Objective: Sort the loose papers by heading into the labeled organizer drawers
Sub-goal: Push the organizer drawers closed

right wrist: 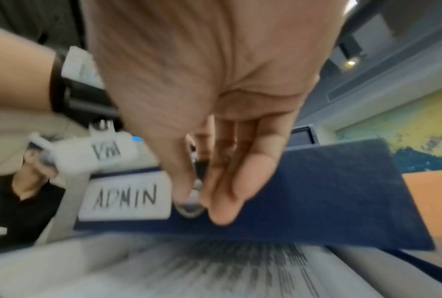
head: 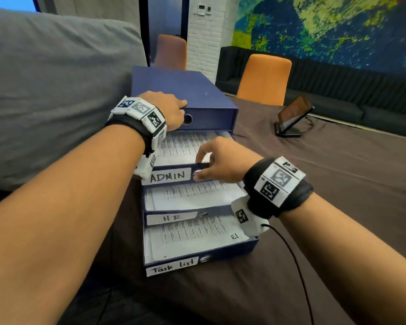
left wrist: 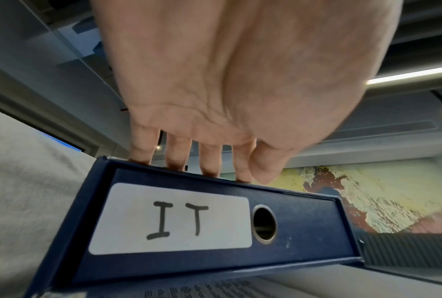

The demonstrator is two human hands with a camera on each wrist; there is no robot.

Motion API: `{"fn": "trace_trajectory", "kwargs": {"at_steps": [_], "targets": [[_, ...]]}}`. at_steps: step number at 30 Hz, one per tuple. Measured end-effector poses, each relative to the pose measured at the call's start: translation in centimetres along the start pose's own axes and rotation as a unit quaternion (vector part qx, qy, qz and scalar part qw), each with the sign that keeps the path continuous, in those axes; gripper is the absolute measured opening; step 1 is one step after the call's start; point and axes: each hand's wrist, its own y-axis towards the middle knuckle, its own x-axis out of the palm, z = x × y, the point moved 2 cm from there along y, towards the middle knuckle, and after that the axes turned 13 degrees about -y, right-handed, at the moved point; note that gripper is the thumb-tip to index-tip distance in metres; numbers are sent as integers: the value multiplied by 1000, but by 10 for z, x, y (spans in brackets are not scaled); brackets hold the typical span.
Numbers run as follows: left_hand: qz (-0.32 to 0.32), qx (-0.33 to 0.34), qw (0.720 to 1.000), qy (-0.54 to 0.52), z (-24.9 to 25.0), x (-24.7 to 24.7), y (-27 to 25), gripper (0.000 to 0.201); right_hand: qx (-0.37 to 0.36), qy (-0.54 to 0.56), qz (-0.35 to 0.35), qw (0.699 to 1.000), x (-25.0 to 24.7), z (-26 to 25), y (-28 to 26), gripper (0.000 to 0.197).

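A blue organizer (head: 185, 90) stands on the table with its drawers stepped out toward me. The top drawer, labelled IT (left wrist: 171, 219), is closed. My left hand (head: 171, 109) rests on the organizer's top front edge, its fingers (left wrist: 209, 159) laid straight over the top. Below it the ADMIN drawer (head: 169, 175) is pulled out with printed papers (head: 181, 146) inside. My right hand (head: 204, 167) pinches the ADMIN drawer front (right wrist: 317, 201) at its metal ring hole, thumb outside and fingers behind. The HR drawer (head: 171, 218) and the Task list drawer (head: 171, 268) stand out further, both holding papers.
A brown cloth covers the table (head: 338, 184). A phone on a stand (head: 293, 113) sits at the back right. A grey cushion (head: 45, 78) lies close on the left. Two orange chairs (head: 263, 78) stand behind the table. A black cable (head: 295, 266) trails from my right wrist.
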Motion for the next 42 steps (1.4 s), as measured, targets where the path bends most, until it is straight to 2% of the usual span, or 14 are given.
{"fn": "trace_trajectory", "kwargs": {"at_steps": [5,8,10,13,19,25,28,31,36,42], "targets": [[-11,-11,999,-45,-11,-1,2,48,41,-47,116,991,28,-5,14,27],[-15,-15,998,-59,-11,-1,2,48,67,6,132,989,30,-9,37,33],[-12,-17,998,-57,-9,-2,2,48,73,30,130,988,27,-10,55,30],[-11,-14,999,-45,-8,-1,-1,48,79,24,95,992,23,-10,79,17],[-9,-16,996,-86,-11,13,-7,62,64,32,61,996,30,-10,85,39],[17,-22,994,-103,-15,32,-4,74,30,15,-1,999,32,-2,31,31],[20,-20,994,-102,-15,33,-4,75,18,14,-71,997,40,-1,-5,36],[19,-20,995,-100,-15,33,-4,76,7,-8,-115,993,55,-4,-26,28],[11,-27,993,-114,-15,31,-4,79,-9,-65,-60,996,61,-15,-24,16],[23,-22,992,-122,-15,31,-3,82,32,-87,20,996,64,-19,28,13]]}}
